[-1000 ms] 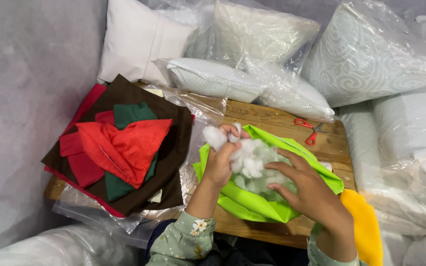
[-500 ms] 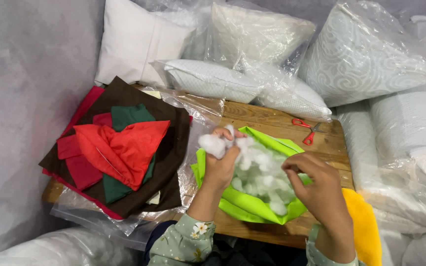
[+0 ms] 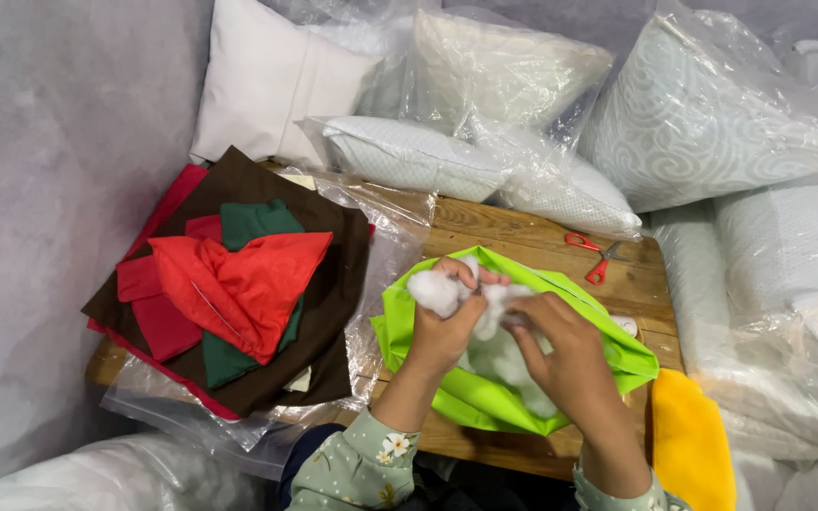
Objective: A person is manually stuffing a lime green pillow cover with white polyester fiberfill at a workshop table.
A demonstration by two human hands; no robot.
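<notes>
From the head view, my left hand (image 3: 442, 326) has its grip pinching a tuft of white stuffing (image 3: 435, 291) above the open lime-green cushion cover (image 3: 471, 397) on the wooden surface (image 3: 523, 232). My right hand (image 3: 570, 355) pinches more stuffing at the cover's mouth. I judge that small, teased-out tufts pushed well into the corners fill evenly. Red-handled scissors (image 3: 594, 255) lie beyond; folded fabrics (image 3: 239, 284) sit left.

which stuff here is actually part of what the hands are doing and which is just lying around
In use:
left hand gripping white stuffing
right hand at the stuffing
green cover

Lying about:
red scissors
fabric pile
bagged pillows
yellow cloth
</notes>
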